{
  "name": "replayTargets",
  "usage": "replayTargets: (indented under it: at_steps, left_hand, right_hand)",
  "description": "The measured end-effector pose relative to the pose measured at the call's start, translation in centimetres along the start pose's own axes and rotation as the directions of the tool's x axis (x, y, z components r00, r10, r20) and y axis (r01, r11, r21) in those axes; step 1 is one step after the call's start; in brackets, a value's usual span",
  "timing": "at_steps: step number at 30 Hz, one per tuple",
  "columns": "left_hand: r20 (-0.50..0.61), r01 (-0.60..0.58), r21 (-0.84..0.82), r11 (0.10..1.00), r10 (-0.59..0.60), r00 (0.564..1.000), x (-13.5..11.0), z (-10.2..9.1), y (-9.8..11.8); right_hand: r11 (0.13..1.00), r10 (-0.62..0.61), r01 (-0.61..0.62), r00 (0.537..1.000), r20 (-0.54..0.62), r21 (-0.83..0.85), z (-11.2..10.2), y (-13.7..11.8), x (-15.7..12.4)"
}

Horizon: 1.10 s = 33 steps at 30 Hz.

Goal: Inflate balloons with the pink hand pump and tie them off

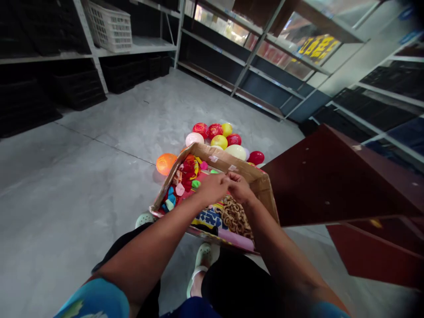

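My left hand (213, 189) and my right hand (240, 189) meet over an open cardboard box (265, 187), fingers pinched together. What they hold between them, if anything, is too small or hidden to make out. At the box's left side lie uninflated balloons (188, 167) in red, yellow, pink, green and blue. Tan ring-shaped pieces (236, 215) are heaped at the right, below my right hand. A pink roll or tube (236, 239) lies along the near edge. Printed yellow, red and blue material (208, 216) covers part of the bottom.
Inflated balloons (218, 141) rest on the grey floor (109, 176) behind the box, with an orange one (165, 164) at its left. Dark red panels (334, 181) stand close on the right. Metal shelves (248, 57) line the walls, holding a white basket (111, 27) and black crates (76, 86).
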<state>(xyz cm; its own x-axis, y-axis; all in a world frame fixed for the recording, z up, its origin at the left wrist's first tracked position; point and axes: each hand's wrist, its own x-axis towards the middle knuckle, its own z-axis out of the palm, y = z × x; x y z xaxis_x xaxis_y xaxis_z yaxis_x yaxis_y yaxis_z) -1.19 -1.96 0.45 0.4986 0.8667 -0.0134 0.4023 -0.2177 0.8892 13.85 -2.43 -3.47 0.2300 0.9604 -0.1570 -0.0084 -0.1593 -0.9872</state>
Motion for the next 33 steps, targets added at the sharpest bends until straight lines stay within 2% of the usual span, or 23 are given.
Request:
replayTargets:
  at_steps: [2, 3, 5, 7, 9, 10, 12, 15, 17, 19, 21, 22, 23, 25, 26, 27, 28, 29, 30, 33]
  left_hand:
    - [-0.125, 0.051, 0.085, 0.995, -0.041, 0.991, 0.3, -1.0, -0.9]
    - [-0.144, -0.008, 0.115, 0.993, 0.024, 0.989, 0.4, -1.4, -1.3]
    - [-0.047, -0.209, 0.168, 0.963, 0.220, 0.974, 0.5, -1.5, -2.2]
    - [0.111, -0.374, 0.127, 0.919, 0.361, 0.926, 0.6, -1.0, -2.9]
    - [0.207, -0.443, 0.028, 0.896, 0.429, 0.879, 0.6, -0.2, -3.2]
    - [0.213, -0.436, -0.024, 0.900, 0.431, 0.877, 0.6, 0.1, -3.3]
    - [0.165, -0.340, -0.120, 0.933, 0.356, 0.920, 0.8, 0.4, -3.1]
    - [0.158, -0.044, -0.351, 0.935, 0.106, 0.982, 1.2, 0.0, -2.7]
    - [0.207, 0.210, -0.536, 0.818, -0.113, 0.972, 1.5, -0.5, -2.6]
    - [0.260, 0.390, -0.691, 0.609, -0.294, 0.920, 1.8, -1.2, -2.5]
    - [0.303, 0.436, -0.816, 0.380, -0.361, 0.882, 2.0, -1.9, -2.5]
    - [0.318, 0.425, -0.863, 0.274, -0.359, 0.877, 2.1, -2.2, -2.5]
    - [0.328, 0.405, -0.896, 0.181, -0.345, 0.880, 2.2, -2.5, -2.5]
    - [0.319, 0.352, -0.934, 0.054, -0.315, 0.894, 2.3, -2.9, -2.6]
    - [0.312, 0.333, -0.943, 0.016, -0.310, 0.898, 2.4, -3.0, -2.7]
    - [0.308, 0.320, -0.947, -0.010, -0.311, 0.899, 2.5, -3.1, -2.8]
    - [0.301, 0.307, -0.951, -0.031, -0.317, 0.899, 2.5, -3.1, -2.9]
    - [0.292, 0.291, -0.955, -0.053, -0.328, 0.899, 2.6, -3.1, -3.0]
    - [0.275, 0.269, -0.961, -0.067, -0.335, 0.901, 2.6, -3.1, -3.1]
    - [0.197, 0.178, -0.980, -0.090, -0.315, 0.928, 2.8, -3.2, -3.4]
  right_hand:
    - [0.997, 0.045, -0.050, 0.995, 0.090, 0.053, -1.4, -1.0, -0.8]
    - [0.994, 0.075, -0.085, 0.988, 0.137, 0.071, -1.9, -1.4, -1.2]
    - [0.981, 0.152, -0.174, 0.960, 0.235, 0.079, -2.6, -2.1, -1.9]
    - [0.965, 0.220, -0.254, 0.924, 0.312, 0.071, -2.7, -2.5, -2.5]
    - [0.943, 0.279, -0.326, 0.888, 0.365, 0.073, -2.6, -2.8, -2.8]
    - [0.929, 0.308, -0.362, 0.872, 0.381, 0.077, -2.5, -2.9, -2.8]
    - [0.898, 0.359, -0.430, 0.843, 0.401, 0.099, -2.5, -3.2, -2.8]
    - [0.871, 0.344, -0.456, 0.831, 0.437, 0.181, -2.6, -3.7, -2.7]
    - [0.898, 0.272, -0.390, 0.857, 0.439, 0.205, -2.6, -3.8, -2.8]
    - [0.955, 0.184, -0.255, 0.908, 0.378, 0.148, -2.5, -3.4, -3.0]
    - [0.993, 0.112, -0.098, 0.938, 0.329, -0.058, -2.6, -2.3, -3.2]
    - [0.976, 0.102, -0.024, 0.928, 0.358, -0.218, -2.7, -1.5, -3.4]
    - [0.916, 0.135, 0.049, 0.897, 0.420, -0.398, -2.9, -0.5, -3.6]
    - [0.683, 0.326, 0.196, 0.781, 0.533, -0.704, -3.3, 1.6, -4.1]
    - [0.543, 0.445, 0.262, 0.716, 0.537, -0.798, -3.4, 2.6, -4.5]
    - [0.426, 0.537, 0.303, 0.673, 0.508, -0.852, -3.6, 3.6, -4.8]
    - [0.338, 0.596, 0.323, 0.654, 0.466, -0.884, -3.7, 4.5, -5.2]
    - [0.301, 0.613, 0.335, 0.650, 0.450, -0.893, -3.9, 5.2, -5.4]
    - [0.300, 0.602, 0.332, 0.661, 0.448, -0.894, -4.0, 5.7, -5.6]
    - [0.351, 0.640, 0.346, 0.590, 0.493, -0.870, -5.1, 6.0, -5.7]
